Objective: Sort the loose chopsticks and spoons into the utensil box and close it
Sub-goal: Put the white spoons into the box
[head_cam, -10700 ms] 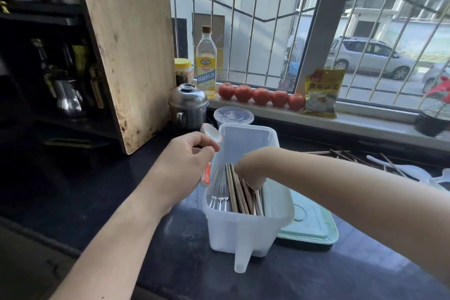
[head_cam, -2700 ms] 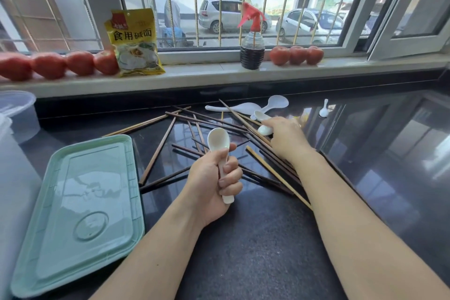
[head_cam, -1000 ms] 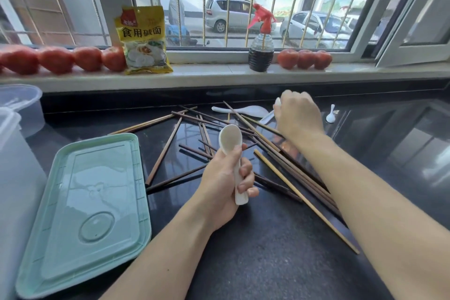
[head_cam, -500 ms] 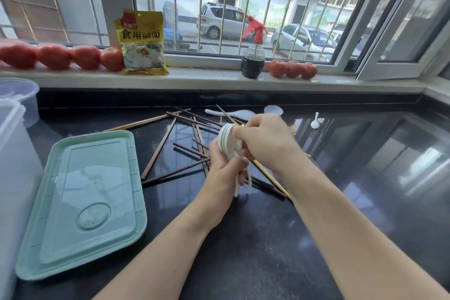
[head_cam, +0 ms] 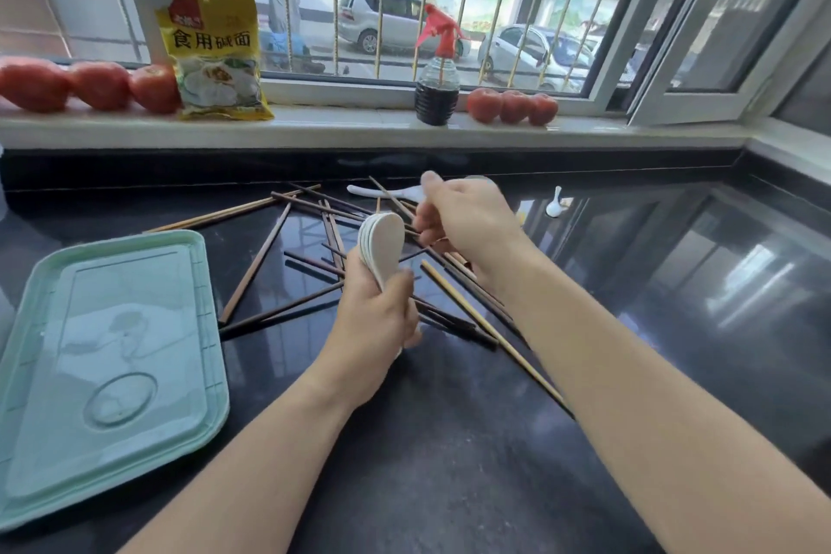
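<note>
**Spoons stacked in my left hand, chopsticks scattered below**

On the window sill ahead I see a yellow food packet, red tomatoes left of it, and a dark-filled spray bottle with a red trigger with more tomatoes to its right. Nearer, at my left, the pale green plastic box lid lies flat on the counter; the box itself is out of view. Brown wooden chopsticks lie crisscrossed between lid and hands, partly hidden under both wrists. My left hand grips a nested stack of white ceramic spoons, bowls upward. My right hand hovers just beyond, fingers curled; a white edge shows behind it, but I cannot tell whether it holds anything. One long white spoon lies behind, and a small white spoon sits well apart. The glossy black stone countertop mirrors the barred window.
</note>
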Motion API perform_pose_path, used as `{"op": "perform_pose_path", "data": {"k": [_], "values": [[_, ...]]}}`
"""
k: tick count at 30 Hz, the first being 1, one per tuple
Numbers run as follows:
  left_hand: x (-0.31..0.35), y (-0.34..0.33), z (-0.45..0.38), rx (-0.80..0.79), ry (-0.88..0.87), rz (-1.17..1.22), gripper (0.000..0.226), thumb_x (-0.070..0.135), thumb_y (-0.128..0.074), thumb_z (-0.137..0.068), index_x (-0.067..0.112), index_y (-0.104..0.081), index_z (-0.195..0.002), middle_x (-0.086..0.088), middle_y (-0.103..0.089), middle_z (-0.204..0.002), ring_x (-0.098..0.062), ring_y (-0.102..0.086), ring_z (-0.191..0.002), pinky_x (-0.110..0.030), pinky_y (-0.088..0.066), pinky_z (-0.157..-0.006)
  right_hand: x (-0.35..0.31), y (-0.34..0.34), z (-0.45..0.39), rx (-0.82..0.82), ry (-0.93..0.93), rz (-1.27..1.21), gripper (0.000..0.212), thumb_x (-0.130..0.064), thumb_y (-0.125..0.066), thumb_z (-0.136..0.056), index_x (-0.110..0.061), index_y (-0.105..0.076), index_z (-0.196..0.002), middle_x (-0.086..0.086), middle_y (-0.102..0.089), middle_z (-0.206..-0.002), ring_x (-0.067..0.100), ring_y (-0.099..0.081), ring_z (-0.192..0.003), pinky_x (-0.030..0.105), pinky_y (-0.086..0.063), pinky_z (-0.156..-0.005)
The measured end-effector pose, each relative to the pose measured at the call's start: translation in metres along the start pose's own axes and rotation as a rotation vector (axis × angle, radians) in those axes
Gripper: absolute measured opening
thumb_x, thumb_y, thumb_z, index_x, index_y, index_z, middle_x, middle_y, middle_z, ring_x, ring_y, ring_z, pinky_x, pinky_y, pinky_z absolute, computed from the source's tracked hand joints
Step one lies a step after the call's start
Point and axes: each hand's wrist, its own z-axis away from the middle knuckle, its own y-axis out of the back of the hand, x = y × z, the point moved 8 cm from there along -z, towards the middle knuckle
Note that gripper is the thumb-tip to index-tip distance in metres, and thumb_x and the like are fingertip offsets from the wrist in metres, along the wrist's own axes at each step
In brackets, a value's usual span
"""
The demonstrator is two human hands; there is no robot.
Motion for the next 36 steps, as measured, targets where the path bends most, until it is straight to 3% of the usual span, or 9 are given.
{"op": "perform_pose_path", "data": {"k": [4, 7, 9, 15, 21, 25, 29, 33, 36], "values": [[-0.005, 0.000, -0.004, -0.020, 0.061, 0.071, 0.013, 0.016, -0.050, -0.108, 0.018, -0.042, -0.117, -0.002, -0.036, -0.067, -0.016, -0.027, -0.048, -0.031, -0.025, -0.048, 0.051, 0.083, -0.091, 0.334, -0.082, 0.509, 0.027, -0.020, -0.053, -0.089, -0.013, -0.074, -0.105, 0.014, -0.070, -0.115, 0.033, -0.062, -0.109, 0.034, -0.048, -0.089], [-0.006, 0.000, -0.006, -0.011, 0.059, 0.090, 0.012, 0.019, -0.053, -0.106, 0.019, -0.044, -0.113, -0.002, -0.037, -0.063, -0.017, -0.029, -0.045, -0.030, -0.027, -0.047, 0.111, 0.120, -0.140, 0.310, -0.270, 0.795, 0.049, -0.024, -0.057, -0.090, -0.014, -0.056, -0.137, 0.019, -0.044, -0.148, 0.036, -0.042, -0.136, 0.038, -0.036, -0.110], [-0.007, 0.000, -0.007, -0.009, 0.066, 0.099, 0.012, 0.019, -0.054, -0.106, 0.019, -0.045, -0.114, -0.001, -0.038, -0.059, -0.016, -0.030, -0.043, -0.028, -0.028, -0.044, 0.136, 0.119, -0.153, 0.210, -0.324, 0.966, 0.051, -0.028, -0.050, -0.096, -0.011, -0.049, -0.144, 0.021, -0.033, -0.156, 0.038, -0.029, -0.145, 0.043, -0.028, -0.115], [-0.008, 0.000, -0.006, -0.011, 0.119, 0.094, 0.015, 0.012, -0.052, -0.106, 0.016, -0.045, -0.119, 0.002, -0.039, -0.061, -0.015, -0.029, -0.044, -0.029, -0.025, -0.046, 0.122, 0.108, -0.144, 0.252, -0.197, 1.134, 0.047, -0.020, -0.051, -0.095, -0.005, -0.053, -0.139, 0.021, -0.041, -0.149, 0.037, -0.042, -0.135, 0.043, -0.039, -0.112], [-0.003, -0.001, 0.000, -0.060, 0.138, 0.120, 0.015, 0.027, -0.052, -0.106, 0.020, -0.047, -0.117, -0.002, -0.029, -0.065, -0.014, -0.024, -0.045, -0.025, -0.023, -0.041, 0.093, 0.097, -0.091, 0.242, -0.042, 1.229, 0.033, -0.012, -0.063, -0.093, -0.001, -0.062, -0.124, 0.023, -0.057, -0.127, 0.043, -0.058, -0.118, 0.044, -0.050, -0.092], [0.001, 0.001, 0.011, -0.061, 0.118, 0.150, 0.029, 0.042, -0.038, -0.108, 0.022, -0.045, -0.128, -0.005, -0.023, -0.068, -0.015, -0.020, -0.043, -0.024, -0.020, -0.041, 0.077, 0.116, -0.051, 0.389, -0.055, 1.005, 0.027, -0.010, -0.063, -0.091, -0.003, -0.058, -0.117, 0.022, -0.062, -0.120, 0.043, -0.060, -0.113, 0.042, -0.049, -0.084], [0.011, 0.000, 0.024, 0.003, 0.094, 0.036, 0.033, 0.051, -0.043, -0.106, 0.021, -0.043, -0.122, -0.003, -0.024, -0.065, -0.014, -0.019, -0.045, -0.029, -0.012, -0.046, 0.028, 0.103, -0.005, 0.529, 0.130, 0.553, 0.020, -0.006, -0.051, -0.094, -0.010, -0.064, -0.108, 0.014, -0.067, -0.111, 0.035, -0.060, -0.104, 0.032, -0.041, -0.078], [0.040, 0.014, 0.054, 0.202, 0.121, 0.059, 0.023, 0.040, -0.041, -0.109, 0.017, -0.043, -0.102, 0.002, -0.028, -0.060, -0.011, -0.022, -0.043, -0.023, -0.019, -0.042, -0.022, 0.060, 0.054, 0.439, 0.274, -0.005, 0.020, -0.010, -0.058, -0.096, -0.024, -0.072, -0.097, -0.002, -0.072, -0.095, 0.021, -0.068, -0.091, 0.045, -0.057, -0.086], [0.071, 0.041, 0.107, 0.239, 0.227, 0.188, 0.023, 0.036, -0.041, -0.104, 0.019, -0.039, -0.090, 0.003, -0.030, -0.058, -0.011, -0.024, -0.041, -0.021, -0.021, -0.042, -0.069, 0.042, 0.102, 0.254, 0.345, -0.283, 0.012, -0.017, -0.073, -0.092, -0.029, -0.072, -0.096, -0.004, -0.074, -0.084, 0.015, -0.066, -0.075, 0.038, -0.056, -0.076]]}}
